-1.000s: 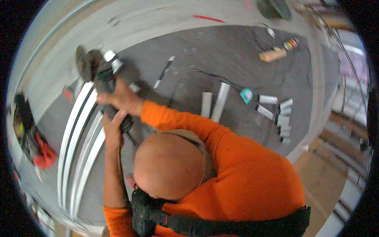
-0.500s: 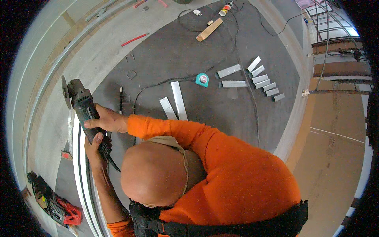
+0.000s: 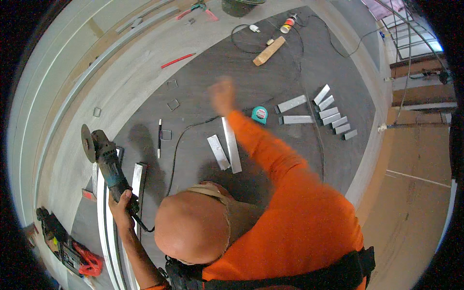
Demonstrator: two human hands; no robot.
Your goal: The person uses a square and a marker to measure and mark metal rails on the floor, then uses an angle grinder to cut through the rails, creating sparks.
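Note:
My left hand (image 3: 122,208) grips the rear handle of a dark angle grinder (image 3: 114,173), whose thin disc (image 3: 88,143) points away at the far left. The grinder is held over long pale metal profiles (image 3: 103,224) that run along the left side. My right hand (image 3: 223,95) is off the tool, raised over the dark floor and smeared by motion, so its fingers cannot be made out. Just below its wrist lies a long cut piece of metal tube (image 3: 232,152), with a shorter cut piece (image 3: 218,152) beside it. A teal tape measure (image 3: 259,114) is to its right.
Several short metal tube pieces (image 3: 330,112) lie at the right. A wood block (image 3: 269,51), a bottle (image 3: 288,23) and a power cord (image 3: 175,145) are on the dark floor (image 3: 270,169). Pencil-like red stick (image 3: 178,60), black marker (image 3: 159,137) and a tool bag (image 3: 67,249) lie leftward.
My right hand has let go of the grinder and swung up and to the right. My left hand keeps hold of the grinder, which sits slightly lower in the view.

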